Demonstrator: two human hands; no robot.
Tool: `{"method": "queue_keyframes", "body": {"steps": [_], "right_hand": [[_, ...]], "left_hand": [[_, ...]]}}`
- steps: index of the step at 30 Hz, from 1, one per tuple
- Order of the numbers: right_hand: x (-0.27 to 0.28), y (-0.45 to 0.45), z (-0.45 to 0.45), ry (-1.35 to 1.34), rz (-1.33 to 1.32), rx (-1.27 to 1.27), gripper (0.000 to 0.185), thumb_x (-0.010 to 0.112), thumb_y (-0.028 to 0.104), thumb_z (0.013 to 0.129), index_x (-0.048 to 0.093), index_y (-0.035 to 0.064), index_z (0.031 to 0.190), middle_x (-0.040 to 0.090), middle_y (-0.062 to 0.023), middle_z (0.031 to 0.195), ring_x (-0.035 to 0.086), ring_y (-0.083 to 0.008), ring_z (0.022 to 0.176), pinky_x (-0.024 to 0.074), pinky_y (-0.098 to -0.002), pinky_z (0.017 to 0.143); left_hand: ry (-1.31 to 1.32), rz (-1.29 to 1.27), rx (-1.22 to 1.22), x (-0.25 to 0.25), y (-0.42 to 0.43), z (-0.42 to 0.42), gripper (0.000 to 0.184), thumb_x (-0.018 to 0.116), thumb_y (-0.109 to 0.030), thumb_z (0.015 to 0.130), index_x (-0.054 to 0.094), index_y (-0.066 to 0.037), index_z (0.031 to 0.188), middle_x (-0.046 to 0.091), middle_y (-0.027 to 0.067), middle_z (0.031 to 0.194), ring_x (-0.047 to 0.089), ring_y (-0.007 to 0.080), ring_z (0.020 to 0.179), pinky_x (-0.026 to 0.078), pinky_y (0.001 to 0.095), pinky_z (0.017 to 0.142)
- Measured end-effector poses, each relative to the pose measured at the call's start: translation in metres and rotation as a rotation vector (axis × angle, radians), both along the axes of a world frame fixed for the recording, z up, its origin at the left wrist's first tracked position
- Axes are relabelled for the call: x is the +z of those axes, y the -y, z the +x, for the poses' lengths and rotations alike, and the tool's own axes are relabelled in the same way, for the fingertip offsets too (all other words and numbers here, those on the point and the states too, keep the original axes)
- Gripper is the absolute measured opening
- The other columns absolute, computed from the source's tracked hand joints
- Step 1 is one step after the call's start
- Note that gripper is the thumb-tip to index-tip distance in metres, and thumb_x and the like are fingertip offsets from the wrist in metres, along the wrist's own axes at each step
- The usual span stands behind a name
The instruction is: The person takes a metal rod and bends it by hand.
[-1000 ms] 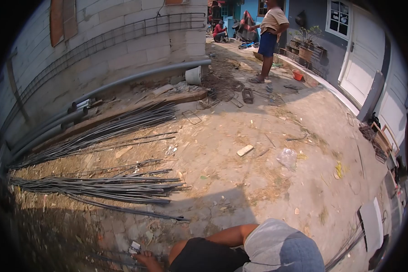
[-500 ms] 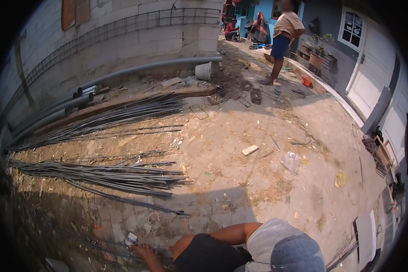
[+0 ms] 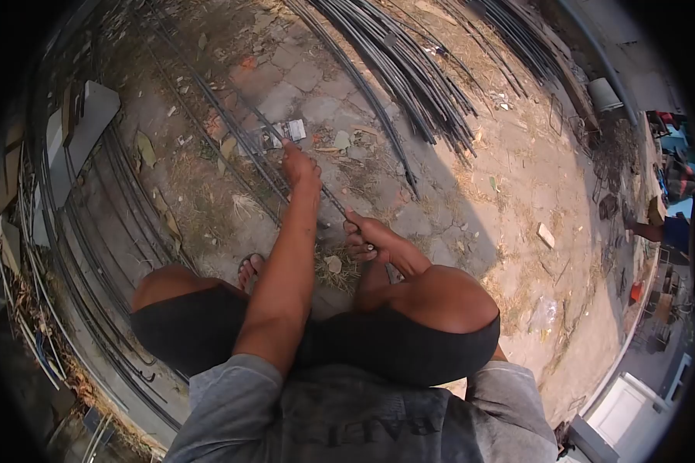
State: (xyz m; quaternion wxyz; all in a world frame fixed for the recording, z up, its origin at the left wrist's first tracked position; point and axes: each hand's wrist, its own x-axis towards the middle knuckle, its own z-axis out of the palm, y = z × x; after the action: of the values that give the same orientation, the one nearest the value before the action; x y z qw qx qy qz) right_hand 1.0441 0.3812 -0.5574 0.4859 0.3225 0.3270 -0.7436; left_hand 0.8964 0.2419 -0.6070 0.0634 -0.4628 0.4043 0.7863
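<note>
I squat over the ground with both hands on a thin dark steel rod. My left hand is closed around it farther up, beside a crumpled printed wrapper on the paving. Nearer my knee, my right hand wraps the rod close to its end, which pokes out below the fingers. Beyond the left hand the rod runs toward the upper left. Several similar loose rods lie on the ground alongside it, left of my left hand.
A thick bundle of steel rods lies at the top. More long rods and a pale board are at the left. A bucket stands upper right; another person's leg shows at the right edge.
My view has swung from the yard and wall down to my lap and hands. Both hands on the rod now show plainly; before, only part of the grip showed at the bottom edge.
</note>
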Motion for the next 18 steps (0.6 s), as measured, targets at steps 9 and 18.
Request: {"method": "queue_keyframes", "body": {"steps": [9,18], "right_hand": [[-0.009,-0.003,0.003,0.024,-0.043,0.036,0.045,0.039,0.055,0.098,0.037,0.0179,0.072,0.025,0.0058,0.050,0.022,-0.0052,0.036,0.0169,-0.0206,0.029],[0.008,-0.011,-0.007,0.056,-0.117,0.018,0.042,0.038,0.049,0.100,0.036,0.0169,0.073,0.023,0.0068,0.053,0.021,-0.0051,0.039,0.0173,-0.0202,0.030]], "left_hand": [[0.001,-0.034,0.035,-0.012,-0.001,0.001,0.044,0.042,-0.052,0.096,0.049,-0.009,0.088,0.033,-0.0025,0.055,0.032,0.0102,0.039,0.022,0.0267,0.036],[-0.134,0.151,-0.006,-0.024,0.002,0.008,0.043,0.044,-0.057,0.094,0.044,-0.015,0.089,0.030,-0.0039,0.056,0.031,0.0098,0.042,0.022,0.0259,0.038]]}}
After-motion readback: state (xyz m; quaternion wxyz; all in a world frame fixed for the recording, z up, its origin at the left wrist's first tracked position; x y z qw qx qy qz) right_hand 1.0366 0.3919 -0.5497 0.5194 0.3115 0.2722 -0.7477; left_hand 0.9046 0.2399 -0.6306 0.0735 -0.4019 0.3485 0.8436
